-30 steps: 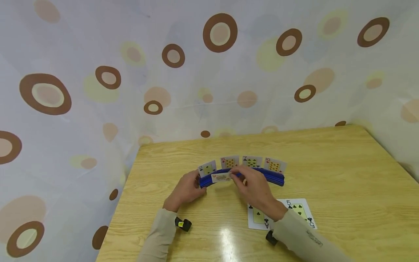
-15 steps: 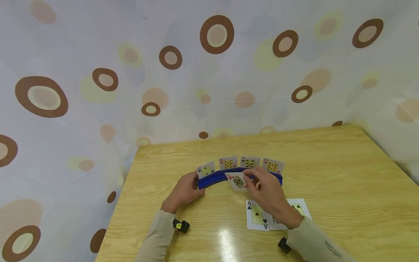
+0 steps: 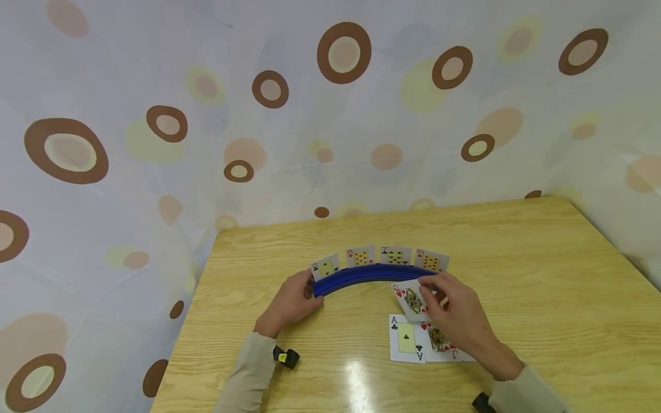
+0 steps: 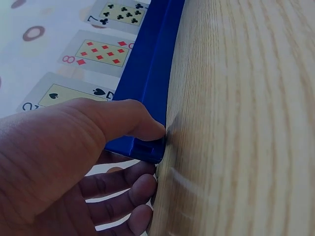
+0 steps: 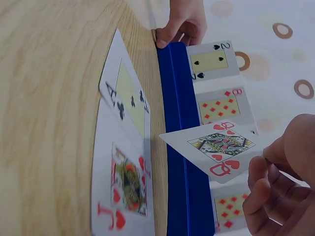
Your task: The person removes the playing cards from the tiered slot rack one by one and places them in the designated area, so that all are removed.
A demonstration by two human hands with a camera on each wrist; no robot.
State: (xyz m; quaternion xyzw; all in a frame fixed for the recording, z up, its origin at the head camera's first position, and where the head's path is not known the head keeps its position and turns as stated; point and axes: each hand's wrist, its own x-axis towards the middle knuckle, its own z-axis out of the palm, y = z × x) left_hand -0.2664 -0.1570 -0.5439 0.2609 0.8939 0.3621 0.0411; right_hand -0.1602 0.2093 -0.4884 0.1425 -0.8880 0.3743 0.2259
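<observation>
Right hand (image 3: 459, 318): I am seeing it pinching the queen of hearts (image 3: 411, 301) by one edge between thumb and fingers; the queen is hanging in the air above the counter (image 3: 542, 258), tilted, its face showing to the head and right-wrist cameras; in the head view it is sitting just in front of the blue card holder (image 3: 361, 278), its lower edge overlapping the tops of the cards below.

Left hand (image 3: 291, 297): I am reading it as gripping the holder's left end, the thumb pressing the front side and the fingers curling round behind; the holder is standing on the counter in a shallow arc, its right end partly hiding behind the right hand in the head view.

Four cards are standing spaced in the holder, left to right: two of spades (image 3: 325, 267), eight of diamonds (image 3: 360, 256), seven of clubs (image 3: 396, 256), ten of diamonds (image 3: 431, 261); the two is standing nearest the left hand.

On the counter, nearer the person, the ace of clubs (image 3: 406, 339) is lying face up beside the jack of hearts (image 3: 439, 339); their edges are meeting or overlapping, I am unable to tell which; the right hand is covering part of the jack in the head view.
</observation>
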